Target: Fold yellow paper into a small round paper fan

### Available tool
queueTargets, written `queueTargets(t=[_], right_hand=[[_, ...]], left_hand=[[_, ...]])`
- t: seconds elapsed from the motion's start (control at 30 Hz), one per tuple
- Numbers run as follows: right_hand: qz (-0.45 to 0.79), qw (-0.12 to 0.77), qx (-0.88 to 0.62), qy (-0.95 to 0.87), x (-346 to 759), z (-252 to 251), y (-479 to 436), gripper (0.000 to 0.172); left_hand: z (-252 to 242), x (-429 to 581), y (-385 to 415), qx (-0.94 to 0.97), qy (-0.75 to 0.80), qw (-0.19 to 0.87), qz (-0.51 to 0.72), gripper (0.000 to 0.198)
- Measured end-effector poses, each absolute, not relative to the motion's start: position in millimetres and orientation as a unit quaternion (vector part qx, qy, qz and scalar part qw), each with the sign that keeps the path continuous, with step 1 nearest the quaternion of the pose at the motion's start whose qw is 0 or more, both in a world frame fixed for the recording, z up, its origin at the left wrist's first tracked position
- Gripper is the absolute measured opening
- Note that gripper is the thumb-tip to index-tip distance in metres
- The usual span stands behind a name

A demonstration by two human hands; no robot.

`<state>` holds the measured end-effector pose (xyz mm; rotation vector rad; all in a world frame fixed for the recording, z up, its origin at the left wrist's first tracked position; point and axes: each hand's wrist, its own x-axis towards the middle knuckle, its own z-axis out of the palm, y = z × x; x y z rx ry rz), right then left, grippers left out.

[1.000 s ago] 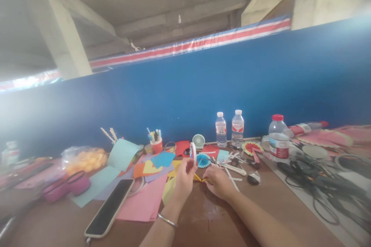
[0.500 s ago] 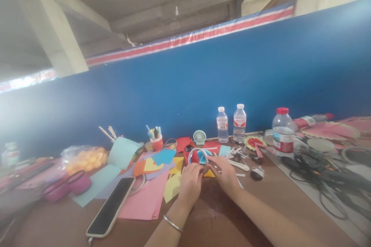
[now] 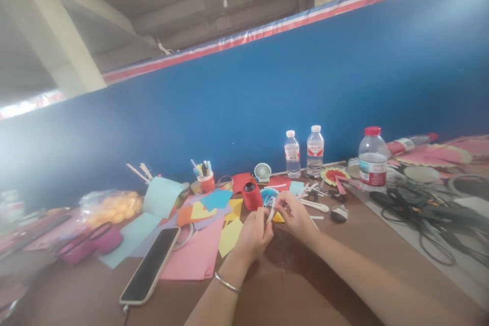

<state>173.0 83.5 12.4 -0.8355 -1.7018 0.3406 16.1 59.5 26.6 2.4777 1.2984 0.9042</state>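
My left hand (image 3: pixel 254 232) is closed around a pale ring, a roll of tape (image 3: pixel 271 211), which shows nearly edge-on. My right hand (image 3: pixel 292 215) has thumb and fingers pinched at the near-right side of the roll. Just behind the hands lies a blue pleated paper rosette (image 3: pixel 269 194), partly hidden by them. A red roll with a dark core (image 3: pixel 252 196) stands to its left. A bit of yellow paper (image 3: pixel 278 218) shows between the hands.
Pink paper sheets (image 3: pixel 191 260) and a phone (image 3: pixel 151 265) lie to the left. A cup of pens (image 3: pixel 207 183), a small fan (image 3: pixel 263 172) and water bottles (image 3: pixel 315 155) stand behind. On the right are a box cutter (image 3: pixel 315 206), a large bottle (image 3: pixel 373 163) and black cables (image 3: pixel 416 219).
The tape roll has turned from facing me to nearly edge-on and come lower between my hands. My right hand has closed in on it. The whole view has shifted slightly.
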Motion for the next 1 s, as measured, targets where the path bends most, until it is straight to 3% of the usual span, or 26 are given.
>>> queueTargets(t=[0.3,0.4,0.5,0.6,0.67,0.83,0.93,1.0], right_hand=[[0.206,0.638,-0.348,-0.655,177,45,74,0.013],[0.241,0.692,-0.349,-0.584,182,51,76,0.011],[0.268,0.709,-0.322,-0.567,184,52,78,0.014],[0.264,0.726,-0.288,-0.566,182,50,78,0.041],[0.239,0.737,-0.283,-0.566,180,49,76,0.05],[0.11,0.716,-0.339,-0.6,184,51,71,0.037],[0.033,0.639,-0.343,-0.688,184,55,72,0.028],[0.026,0.553,-0.291,-0.781,179,60,76,0.032]], left_hand=[[24,15,64,0.661,0.415,0.456,0.428,0.038],[21,14,70,0.611,0.404,0.495,0.467,0.036],[21,13,73,0.61,0.413,0.46,0.495,0.03],[23,13,70,0.64,0.453,0.384,0.488,0.025],[24,13,68,0.676,0.482,0.299,0.471,0.023],[29,7,64,0.746,0.51,0.095,0.418,0.022],[32,2,64,0.77,0.506,0.062,0.384,0.024],[33,0,64,0.779,0.489,0.077,0.385,0.023]])
